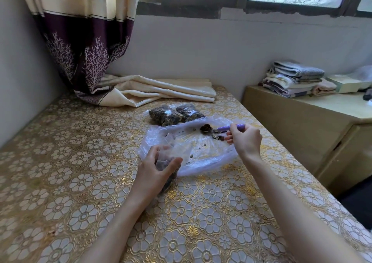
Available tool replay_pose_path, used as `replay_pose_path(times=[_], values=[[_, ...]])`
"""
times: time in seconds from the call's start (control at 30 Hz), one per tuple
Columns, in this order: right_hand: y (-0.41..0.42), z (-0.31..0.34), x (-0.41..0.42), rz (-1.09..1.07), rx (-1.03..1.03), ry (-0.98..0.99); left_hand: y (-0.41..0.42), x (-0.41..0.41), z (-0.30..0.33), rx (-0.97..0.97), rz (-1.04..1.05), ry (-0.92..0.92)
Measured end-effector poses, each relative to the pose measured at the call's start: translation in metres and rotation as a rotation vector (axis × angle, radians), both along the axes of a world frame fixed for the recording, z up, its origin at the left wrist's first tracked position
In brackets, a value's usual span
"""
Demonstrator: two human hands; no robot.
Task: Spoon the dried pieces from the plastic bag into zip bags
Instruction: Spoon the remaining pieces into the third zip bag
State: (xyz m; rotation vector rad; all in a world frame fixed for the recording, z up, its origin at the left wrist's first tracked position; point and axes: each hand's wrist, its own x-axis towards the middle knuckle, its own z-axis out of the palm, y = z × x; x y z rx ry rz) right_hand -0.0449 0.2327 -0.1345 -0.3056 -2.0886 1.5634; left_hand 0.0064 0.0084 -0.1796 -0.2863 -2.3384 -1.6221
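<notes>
A clear plastic bag [203, 156] lies spread flat on the table, with a few dried pieces [217, 137] scattered on it. My right hand [244, 139] grips the purple handle of a small spoon [207, 128] whose bowl is heaped with dark dried pieces, held over the bag's far side. My left hand [155, 170] holds a clear zip bag [173, 158] upright at the bag's near left edge; dark pieces fill its lower part. Two filled zip bags [175, 114] lie just beyond the plastic bag.
The table [80, 172] carries a gold floral cloth. A curtain [88, 41] hangs at the back left, its hem pooled on the table [157, 90]. A low wooden cabinet [302, 125] with folded towels [296, 79] stands to the right.
</notes>
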Motion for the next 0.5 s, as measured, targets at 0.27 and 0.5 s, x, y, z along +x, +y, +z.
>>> replay_pose_path(times=[0.27,0.5], values=[[0.004,-0.014,0.005,-0.010,-0.337,-0.062,0.000,-0.001,-0.002,-0.022,0.003,-0.002],[0.011,-0.011,0.019,0.097,-0.557,-0.048,0.000,-0.001,-0.001,-0.031,0.012,-0.017]])
